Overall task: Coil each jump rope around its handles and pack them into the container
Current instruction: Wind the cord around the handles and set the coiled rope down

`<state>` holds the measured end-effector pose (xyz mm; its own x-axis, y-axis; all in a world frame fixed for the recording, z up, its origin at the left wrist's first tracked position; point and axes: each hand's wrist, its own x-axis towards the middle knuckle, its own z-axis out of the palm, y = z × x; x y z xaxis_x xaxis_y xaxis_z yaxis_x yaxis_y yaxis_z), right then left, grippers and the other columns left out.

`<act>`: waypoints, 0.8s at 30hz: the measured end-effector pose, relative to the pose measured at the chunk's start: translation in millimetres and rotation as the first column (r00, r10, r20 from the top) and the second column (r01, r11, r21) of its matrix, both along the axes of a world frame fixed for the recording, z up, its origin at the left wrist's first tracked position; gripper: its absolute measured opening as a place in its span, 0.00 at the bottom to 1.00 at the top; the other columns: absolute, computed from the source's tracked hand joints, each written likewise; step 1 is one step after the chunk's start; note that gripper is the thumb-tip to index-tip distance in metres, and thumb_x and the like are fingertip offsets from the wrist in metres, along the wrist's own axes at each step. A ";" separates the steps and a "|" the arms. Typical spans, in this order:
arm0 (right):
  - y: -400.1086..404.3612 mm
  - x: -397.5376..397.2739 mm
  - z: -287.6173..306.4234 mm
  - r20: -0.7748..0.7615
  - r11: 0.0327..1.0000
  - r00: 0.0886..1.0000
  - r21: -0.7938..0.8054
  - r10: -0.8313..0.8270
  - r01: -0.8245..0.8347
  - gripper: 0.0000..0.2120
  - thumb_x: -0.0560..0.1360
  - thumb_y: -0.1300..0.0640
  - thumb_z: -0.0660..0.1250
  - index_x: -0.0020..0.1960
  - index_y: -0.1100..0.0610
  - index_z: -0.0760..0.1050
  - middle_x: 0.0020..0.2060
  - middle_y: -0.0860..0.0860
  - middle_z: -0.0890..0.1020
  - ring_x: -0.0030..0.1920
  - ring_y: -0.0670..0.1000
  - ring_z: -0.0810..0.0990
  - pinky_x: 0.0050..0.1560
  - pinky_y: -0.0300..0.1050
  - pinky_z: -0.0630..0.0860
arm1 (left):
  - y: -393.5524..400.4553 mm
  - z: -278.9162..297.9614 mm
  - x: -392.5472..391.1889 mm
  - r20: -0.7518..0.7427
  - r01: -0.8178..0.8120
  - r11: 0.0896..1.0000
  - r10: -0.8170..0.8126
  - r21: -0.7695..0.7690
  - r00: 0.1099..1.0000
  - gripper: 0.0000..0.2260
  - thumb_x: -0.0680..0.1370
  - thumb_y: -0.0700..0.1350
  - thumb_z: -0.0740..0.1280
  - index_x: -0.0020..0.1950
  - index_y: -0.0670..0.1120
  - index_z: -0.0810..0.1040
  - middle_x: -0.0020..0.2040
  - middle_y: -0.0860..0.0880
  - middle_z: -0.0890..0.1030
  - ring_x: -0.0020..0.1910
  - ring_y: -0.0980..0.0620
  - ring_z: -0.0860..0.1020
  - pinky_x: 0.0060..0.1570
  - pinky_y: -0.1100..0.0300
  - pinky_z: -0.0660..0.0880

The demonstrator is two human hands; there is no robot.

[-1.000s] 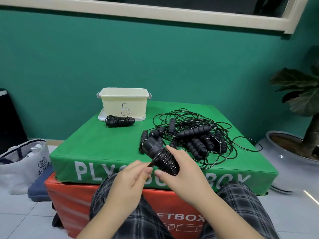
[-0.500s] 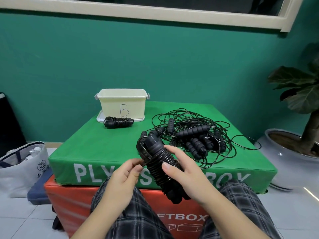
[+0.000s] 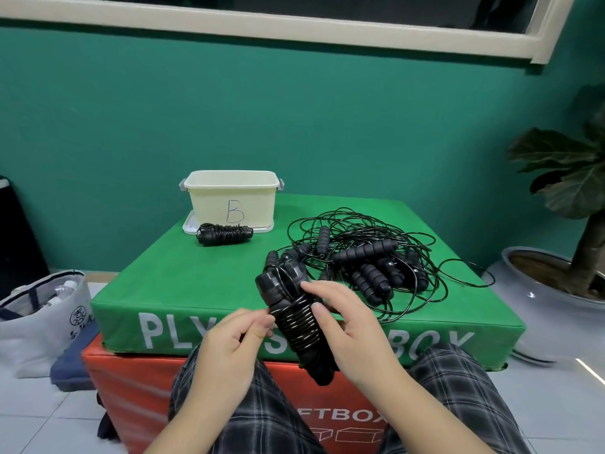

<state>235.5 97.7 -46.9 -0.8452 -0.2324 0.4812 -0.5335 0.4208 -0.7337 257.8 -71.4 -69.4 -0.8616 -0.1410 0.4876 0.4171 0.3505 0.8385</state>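
A black jump rope coiled round its two handles (image 3: 296, 326) is held over the near edge of the green box. My right hand (image 3: 347, 326) grips the bundle from the right. My left hand (image 3: 234, 342) pinches the cord at the bundle's left side. A finished coiled rope (image 3: 224, 234) lies on the green top in front of the cream container (image 3: 229, 199) marked B. A tangle of several black ropes and handles (image 3: 363, 260) sits on the right half of the box.
The green plyo box (image 3: 183, 280) sits on a red one (image 3: 137, 388). A white lid (image 3: 189, 226) lies under the container. A grey bag (image 3: 42, 309) stands on the floor at left, a potted plant (image 3: 563, 244) at right. My plaid-trousered knees are below.
The bundle has been turned from lying across to more upright and has sunk a little. My left hand has come up to pinch the cord at its side.
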 end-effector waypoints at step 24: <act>8.1 3.4 -0.3 -0.049 0.935 0.980 0.294 -0.192 0.198 0.27 0.72 0.45 0.71 0.66 0.52 0.66 0.60 0.46 0.71 0.58 0.47 0.73 0.55 0.41 0.69 | 10.5 -5.6 -2.1 0.006 0.143 0.981 -0.143 -0.134 0.990 0.12 0.74 0.58 0.58 0.43 0.53 0.77 0.38 0.54 0.76 0.39 0.56 0.75 0.39 0.68 0.68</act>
